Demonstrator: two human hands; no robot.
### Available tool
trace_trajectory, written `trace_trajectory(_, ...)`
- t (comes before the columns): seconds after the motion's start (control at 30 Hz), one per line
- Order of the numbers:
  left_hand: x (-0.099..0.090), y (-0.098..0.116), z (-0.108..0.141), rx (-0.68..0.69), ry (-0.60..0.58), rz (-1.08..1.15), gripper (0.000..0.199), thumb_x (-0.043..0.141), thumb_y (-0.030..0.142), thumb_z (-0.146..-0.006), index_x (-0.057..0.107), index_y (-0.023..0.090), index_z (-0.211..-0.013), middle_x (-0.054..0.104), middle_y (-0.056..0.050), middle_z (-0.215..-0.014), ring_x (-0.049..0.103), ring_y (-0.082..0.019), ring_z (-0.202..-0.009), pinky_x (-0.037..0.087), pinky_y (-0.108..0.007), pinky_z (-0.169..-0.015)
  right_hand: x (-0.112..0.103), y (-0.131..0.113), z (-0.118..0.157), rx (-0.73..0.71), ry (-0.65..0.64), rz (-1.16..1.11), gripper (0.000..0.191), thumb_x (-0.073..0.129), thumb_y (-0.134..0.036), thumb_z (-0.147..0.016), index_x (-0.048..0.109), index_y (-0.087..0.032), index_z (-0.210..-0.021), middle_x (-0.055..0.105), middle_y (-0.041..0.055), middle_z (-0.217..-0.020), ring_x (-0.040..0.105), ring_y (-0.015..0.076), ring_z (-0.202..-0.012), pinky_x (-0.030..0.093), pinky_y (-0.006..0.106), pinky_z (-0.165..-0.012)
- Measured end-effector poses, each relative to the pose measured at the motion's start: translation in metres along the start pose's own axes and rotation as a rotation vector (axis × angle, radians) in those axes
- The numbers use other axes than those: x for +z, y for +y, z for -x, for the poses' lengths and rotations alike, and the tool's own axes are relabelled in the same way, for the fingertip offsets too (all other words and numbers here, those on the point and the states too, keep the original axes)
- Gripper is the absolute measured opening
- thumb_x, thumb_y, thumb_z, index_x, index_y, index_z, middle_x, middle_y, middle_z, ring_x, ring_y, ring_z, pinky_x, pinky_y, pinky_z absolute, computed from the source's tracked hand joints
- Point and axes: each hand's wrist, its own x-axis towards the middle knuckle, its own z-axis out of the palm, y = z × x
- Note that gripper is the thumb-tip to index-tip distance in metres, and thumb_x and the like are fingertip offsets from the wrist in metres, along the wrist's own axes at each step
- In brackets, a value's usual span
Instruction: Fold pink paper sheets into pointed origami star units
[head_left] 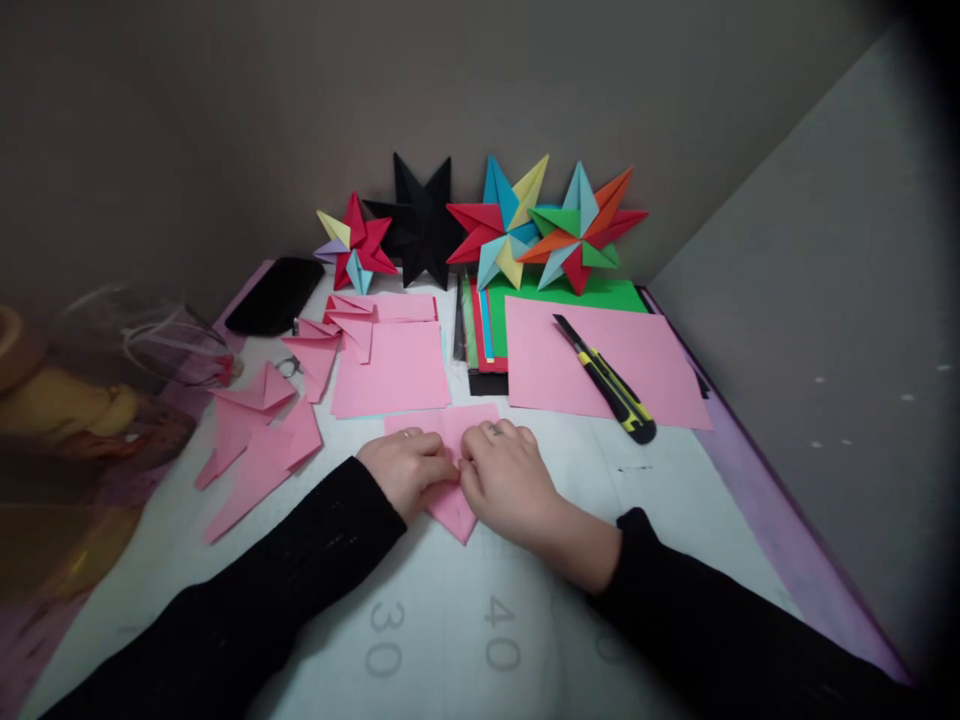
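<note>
A partly folded sheet of pink paper lies on the white mat, its lower end folded to a point toward me. My left hand rests on its left side, fingers curled and pressed together at the middle. From the right, my right hand grips the same sheet with bent fingers, its thumb close to the left fingertips. What the fingertips pinch is partly hidden under both hands. Just beyond is a stack of pink squares. Folded pink pieces lie loosely to the left.
Several folded paper stars lean on the back wall. Right of centre, a yellow-black utility knife lies on a pink sheet over coloured paper. A black phone and a clear container are at the left.
</note>
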Motion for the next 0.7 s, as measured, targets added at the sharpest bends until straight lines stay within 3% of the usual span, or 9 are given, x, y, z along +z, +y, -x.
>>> trace_trajectory(0.17,-0.005,0.001,0.0,0.014,-0.068,-0.026,0.024,0.049,0.024,-0.09,0.072,0.03,-0.092,0.063,-0.002,-0.085,0.057,-0.016,-0.08,0.042,-0.028,-0.066,0.003,0.004,-0.001,0.03,0.028,-0.091,0.005,0.048,-0.021,-0.084,0.053,-0.019,-0.084,0.06,0.0059,-0.088,0.049,0.0227,-0.086,0.031,0.035,-0.076)
trace_trajectory(0.27,-0.006,0.003,-0.002,0.005,-0.103,-0.064,0.021,0.052,0.025,-0.089,0.072,0.03,-0.091,0.062,-0.001,-0.085,0.057,-0.018,-0.081,0.04,-0.028,-0.065,0.002,0.009,0.003,0.011,0.118,-0.249,0.005,0.051,-0.022,-0.084,0.055,-0.019,-0.086,0.058,0.0047,-0.087,0.049,0.0216,-0.087,0.034,0.034,-0.077)
trace_trajectory(0.37,-0.007,0.006,-0.004,-0.01,-0.119,-0.128,0.022,0.051,0.025,-0.09,0.072,0.03,-0.088,0.062,-0.001,-0.084,0.057,-0.018,-0.081,0.039,-0.028,-0.063,-0.003,0.016,0.017,-0.165,0.221,-0.37,0.011,0.049,-0.02,-0.086,0.06,-0.019,-0.087,0.056,0.0053,-0.089,0.048,0.0205,-0.09,0.036,0.034,-0.081)
trace_trajectory(0.5,-0.008,0.007,-0.005,0.003,-0.127,-0.142,0.021,0.053,0.025,-0.09,0.072,0.031,-0.091,0.062,-0.001,-0.085,0.057,-0.018,-0.083,0.039,-0.029,-0.065,-0.007,0.021,0.041,-0.403,0.197,-0.328,0.02,0.047,-0.016,-0.086,0.066,-0.021,-0.092,0.056,0.0044,-0.084,0.047,0.0195,-0.085,0.037,0.036,-0.081)
trace_trajectory(0.6,-0.009,0.007,-0.006,0.01,-0.143,-0.148,0.019,0.054,0.026,-0.089,0.073,0.03,-0.091,0.062,-0.001,-0.086,0.056,-0.018,-0.083,0.039,-0.029,-0.065,-0.005,0.021,0.05,-0.451,0.16,-0.254,0.029,0.047,-0.018,-0.086,0.063,-0.02,-0.11,0.058,0.0062,-0.089,0.046,0.0219,-0.088,0.037,0.04,-0.082)
trace_trajectory(0.7,-0.01,0.007,-0.006,0.012,-0.155,-0.158,0.019,0.054,0.026,-0.089,0.072,0.029,-0.09,0.062,-0.001,-0.087,0.056,-0.019,-0.081,0.04,-0.029,-0.065,-0.001,0.021,0.05,-0.459,0.131,-0.215,0.032,0.047,-0.021,-0.087,0.061,-0.018,-0.116,0.058,0.0082,-0.094,0.046,0.0235,-0.091,0.037,0.042,-0.084)
